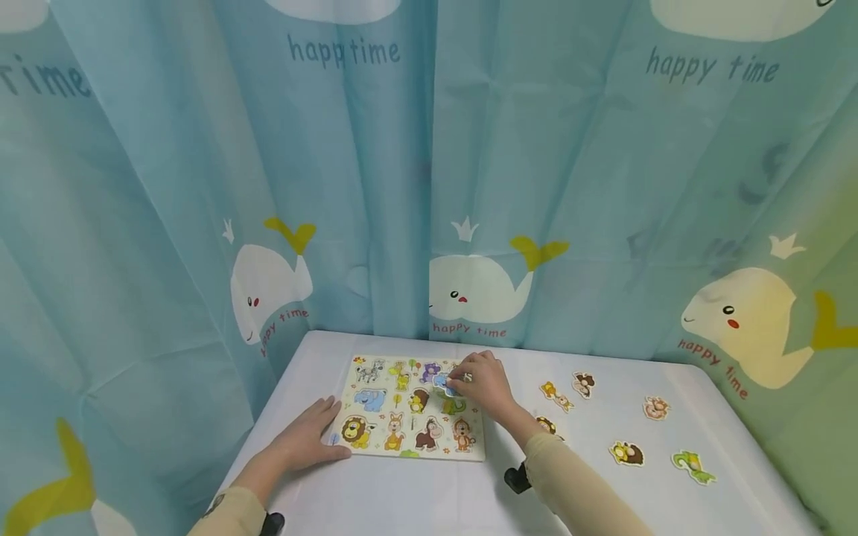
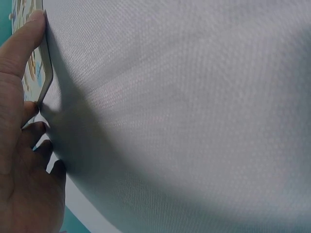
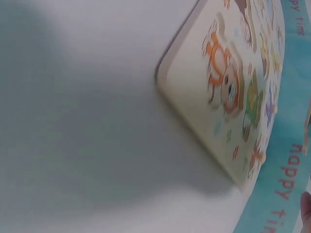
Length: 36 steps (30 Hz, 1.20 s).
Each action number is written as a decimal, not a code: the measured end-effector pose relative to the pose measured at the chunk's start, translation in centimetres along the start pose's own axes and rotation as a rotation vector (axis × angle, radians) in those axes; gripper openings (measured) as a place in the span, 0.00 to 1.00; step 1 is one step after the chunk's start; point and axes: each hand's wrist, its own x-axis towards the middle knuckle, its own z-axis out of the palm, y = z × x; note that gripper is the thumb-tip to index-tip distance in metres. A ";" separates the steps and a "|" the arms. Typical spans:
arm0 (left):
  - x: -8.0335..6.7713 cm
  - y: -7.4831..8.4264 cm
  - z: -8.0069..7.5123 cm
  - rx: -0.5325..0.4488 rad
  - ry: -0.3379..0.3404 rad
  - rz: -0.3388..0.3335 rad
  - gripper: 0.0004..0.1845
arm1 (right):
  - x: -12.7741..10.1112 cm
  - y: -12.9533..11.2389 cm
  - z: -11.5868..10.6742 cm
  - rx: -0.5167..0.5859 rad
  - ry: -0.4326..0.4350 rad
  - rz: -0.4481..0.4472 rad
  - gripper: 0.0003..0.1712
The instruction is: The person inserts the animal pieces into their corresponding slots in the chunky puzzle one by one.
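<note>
A wooden animal puzzle board (image 1: 378,424) lies on the white-covered table, with printed animals such as a zebra, a lion and a blue elephant. My left hand (image 1: 304,438) holds its near left corner, thumb along the near edge and fingers at the left side; the left wrist view shows the thumb (image 2: 31,36) on the board's rim. Over the board's far right part, my right hand (image 1: 487,383) pinches a small blue puzzle piece (image 1: 442,383) between thumb and fingers. That hand covers part of the board's right column. Only a fingertip (image 3: 306,208) enters the right wrist view.
Several loose animal pieces lie right of the board, among them a green one (image 1: 694,467), a hedgehog (image 1: 626,453) and a brown one (image 1: 583,384). A lion piece (image 1: 546,425) is partly behind the right forearm. A blue whale-print curtain (image 1: 395,186) hangs behind the table.
</note>
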 end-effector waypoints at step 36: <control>0.1 -0.3 -0.1 -0.005 0.003 0.032 0.58 | 3.0 -7.7 7.1 -0.124 -0.065 -0.029 0.07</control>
